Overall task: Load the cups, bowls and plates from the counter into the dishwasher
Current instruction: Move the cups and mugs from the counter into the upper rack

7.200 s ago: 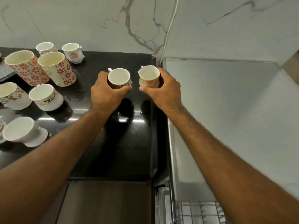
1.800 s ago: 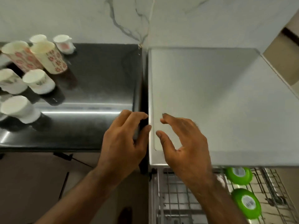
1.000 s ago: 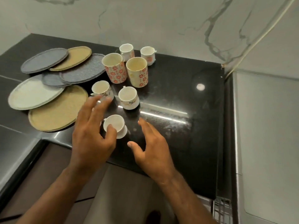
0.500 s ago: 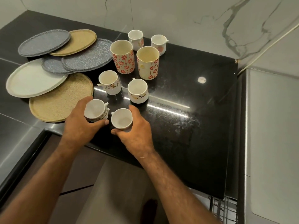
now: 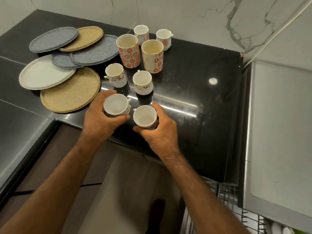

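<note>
At 6 o'clock on the bench, we risk dropping a rim-pinched cup: left hand grips one cup, right hand another.

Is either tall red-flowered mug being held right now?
No: both tall red-flowered mugs stand untouched on the black counter; each hand grips a small white cup.

We reach forward with both bare forearms, converging from the lower corners toward the middle. Our left hand curls around a small cup, fingers wrapped behind it and thumb pressed along its near side. Our right hand closes on another cup, thumb low in front, fingers round the far side. The wrists sit close together, knuckles up.
</note>
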The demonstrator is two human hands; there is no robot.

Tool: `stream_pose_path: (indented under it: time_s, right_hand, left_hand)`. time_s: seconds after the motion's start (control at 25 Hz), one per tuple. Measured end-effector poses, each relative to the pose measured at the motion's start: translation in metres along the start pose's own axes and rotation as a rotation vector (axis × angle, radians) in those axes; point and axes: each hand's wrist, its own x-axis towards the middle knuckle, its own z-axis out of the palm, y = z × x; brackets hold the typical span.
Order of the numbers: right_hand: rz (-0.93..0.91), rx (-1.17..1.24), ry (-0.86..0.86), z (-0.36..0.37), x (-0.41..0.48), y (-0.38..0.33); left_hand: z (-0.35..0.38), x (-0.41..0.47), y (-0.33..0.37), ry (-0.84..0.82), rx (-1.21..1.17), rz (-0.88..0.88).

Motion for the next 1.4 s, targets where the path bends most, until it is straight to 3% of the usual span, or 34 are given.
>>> stream_pose_path:
  time_s: [0.32,0.68,0.96,1.24,1.4]
  right_hand:
    - [-0.039,0.003,0.136,-0.105,-0.132,0.015]
    - [0.056,-0.004,0.192,-0.227,-0.327,0.075]
    - [0.243,0.089,0.308,-0.27,-0.439,0.15]
    - [0.415,0.167,0.437,-0.276,-0.507,0.241]
    - [0.492,0.077,0.434,-0.266,-0.54,0.283]
  left_hand:
    - [0.03,-0.125,0.073,-0.108,-0.139,0.059]
    - [0.135,-0.326,0.133,-0.37,-0.331,0.035]
    - [0.217,-0.424,0.125,-0.541,-0.364,-0.052]
    - [0.289,-0.47,0.083,-0.654,-0.178,-0.051]
    - [0.31,-0.486,0.062,-0.683,-0.096,-0.04]
